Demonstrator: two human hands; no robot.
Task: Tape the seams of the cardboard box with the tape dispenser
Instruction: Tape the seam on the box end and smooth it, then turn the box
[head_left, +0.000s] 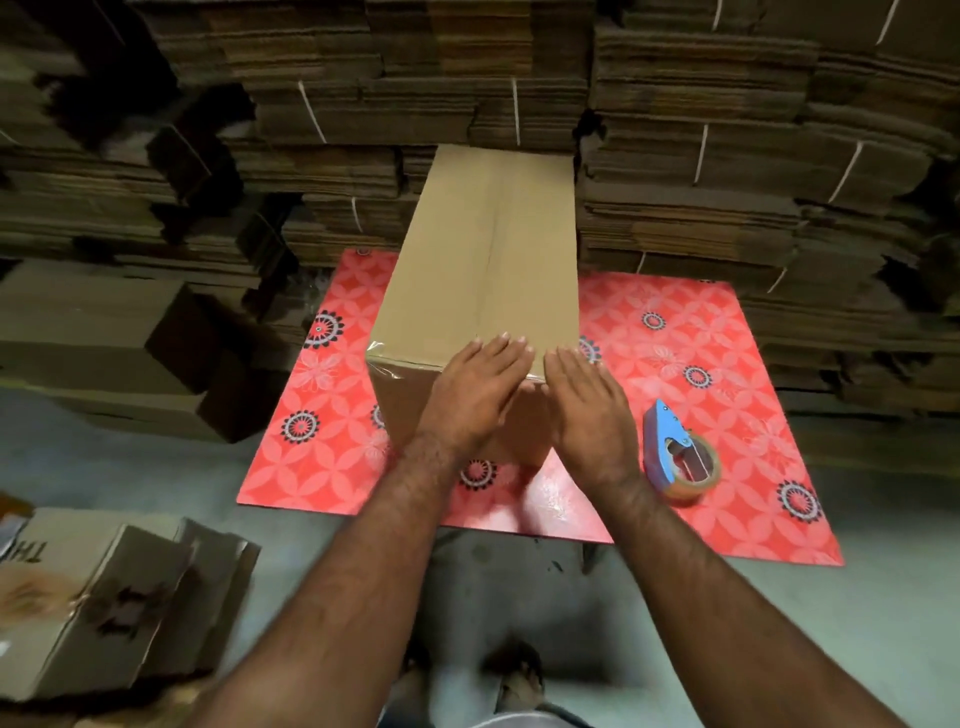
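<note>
Two sets of straight fingers, those of the left hand (475, 387) and the right hand (587, 400), are laid flat on the near top edge of a closed cardboard box (483, 270), nothing being gripped. Clear tape (387, 358) is seen along that edge. The box is stood on a red flower-patterned mat (701, 364). A blue tape dispenser (678, 454) is left on the mat, just right of the right wrist. Bundled flattened cartons (727, 156) are stacked behind.
</note>
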